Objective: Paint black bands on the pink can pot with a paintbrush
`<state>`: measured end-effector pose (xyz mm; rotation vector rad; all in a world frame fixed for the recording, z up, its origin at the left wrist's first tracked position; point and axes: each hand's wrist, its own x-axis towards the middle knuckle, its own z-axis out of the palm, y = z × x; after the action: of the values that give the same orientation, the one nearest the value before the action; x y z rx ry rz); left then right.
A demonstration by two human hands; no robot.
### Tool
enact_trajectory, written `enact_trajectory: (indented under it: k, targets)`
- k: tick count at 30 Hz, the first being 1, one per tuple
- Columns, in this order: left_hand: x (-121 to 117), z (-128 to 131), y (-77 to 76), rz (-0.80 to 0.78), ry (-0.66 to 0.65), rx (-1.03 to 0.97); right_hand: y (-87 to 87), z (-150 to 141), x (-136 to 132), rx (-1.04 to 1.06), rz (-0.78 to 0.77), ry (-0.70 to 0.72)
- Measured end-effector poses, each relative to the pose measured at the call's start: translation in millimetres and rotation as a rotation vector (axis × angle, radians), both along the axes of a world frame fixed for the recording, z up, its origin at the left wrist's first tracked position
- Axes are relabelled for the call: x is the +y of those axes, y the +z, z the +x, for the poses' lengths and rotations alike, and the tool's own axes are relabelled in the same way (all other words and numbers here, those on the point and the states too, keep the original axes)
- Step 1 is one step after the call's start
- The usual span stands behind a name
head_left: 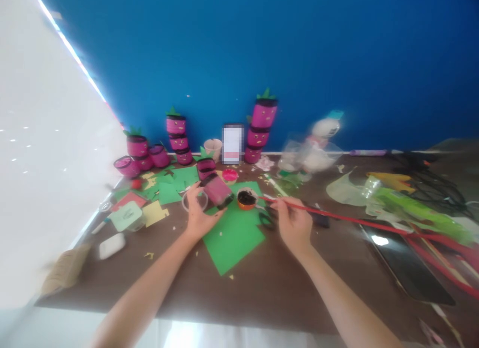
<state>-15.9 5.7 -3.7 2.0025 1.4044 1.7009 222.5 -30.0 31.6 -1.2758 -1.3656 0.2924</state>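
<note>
Bare forearms slant inward over the near edge of the table.
Between the near and far edges, the left grip is half closed, its thumb spread toward the right edge, its fingers toward the far one; the right grip, well apart, is tighter, fingers curled in and pinching, its wrist angled toward the left edge.

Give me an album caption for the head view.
Craft table: left hand holds a pink cup, right hand a thin red stick, by a small orange pot.
</note>
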Motion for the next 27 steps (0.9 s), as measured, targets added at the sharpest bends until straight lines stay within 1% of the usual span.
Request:
enact_trajectory:
  k: [2, 4, 8, 10, 11, 14, 18, 24, 27]
  targets:
    - [-0.5, 0.5, 0.0, -0.021, -0.016, -0.024, 3.3, -0.8, -0.3, 0.148, 0.01, 0.008]
    - [-0.7, 1.2, 0.0, -0.038, -0.031, -0.052, 7.2, -0.2, 0.4, 0.308, 0.004, 0.063]
    - [-0.2, 2.0, -0.5, -0.045, -0.094, -0.103, 14.2, 4.3, 4.5, 0.629, -0.051, 0.291]
    - [0.2, 2.0, -1.2, -0.05, -0.142, -0.126, 16.4, 5.8, 6.8, 0.735, -0.1, 0.377]
    - [0.3, 2.0, -1.6, -0.055, -0.163, -0.138, 17.0, 6.0, 7.7, 0.769, -0.127, 0.397]
    - [0.3, 1.9, -3.3, -0.076, -0.199, -0.177, 16.8, 4.9, 9.8, 0.829, -0.187, 0.387]
    - [0.0, 2.0, -4.3, -0.084, -0.218, -0.2, 14.7, 3.0, 11.3, 0.868, -0.228, 0.356]
    - [-0.4, 3.0, -2.7, -0.057, -0.253, -0.202, 11.7, 2.5, 11.7, 0.866, -0.257, 0.351]
    - [-1.3, 3.4, -1.8, -0.054, -0.256, -0.198, 10.7, 3.6, 13.0, 0.846, -0.237, 0.313]
